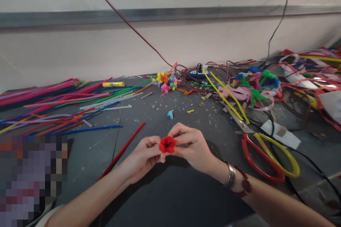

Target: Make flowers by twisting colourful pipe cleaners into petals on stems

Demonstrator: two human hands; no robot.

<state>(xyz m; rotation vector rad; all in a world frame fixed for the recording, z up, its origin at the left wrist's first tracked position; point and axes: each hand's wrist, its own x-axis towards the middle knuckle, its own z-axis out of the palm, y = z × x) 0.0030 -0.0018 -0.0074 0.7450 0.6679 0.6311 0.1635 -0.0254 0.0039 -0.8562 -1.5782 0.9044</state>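
Note:
Between my two hands sits a small red pipe cleaner flower (167, 144), its cupped petals around a dark centre facing me. My left hand (146, 158) pinches it from the left, with fingertips partly behind it. From the right, the thumb and fingers of my right hand (190, 145) close on its edge. A single red pipe cleaner (124, 149) lies on the dark floor beside my left forearm. Just beyond the hands is a small light blue piece (170, 114). Scissors (266, 156) with one red and one yellow handle rest to the right of my right hand.
Loose pipe cleaners (53, 95) in many colours spread on the left, with a yellow tube (113, 84) among them. Finished flowers (165, 81) lie near the wall. A power strip (199, 73), tangled wires and a colourful heap (255, 85) fill the back right. Scraps dot the floor.

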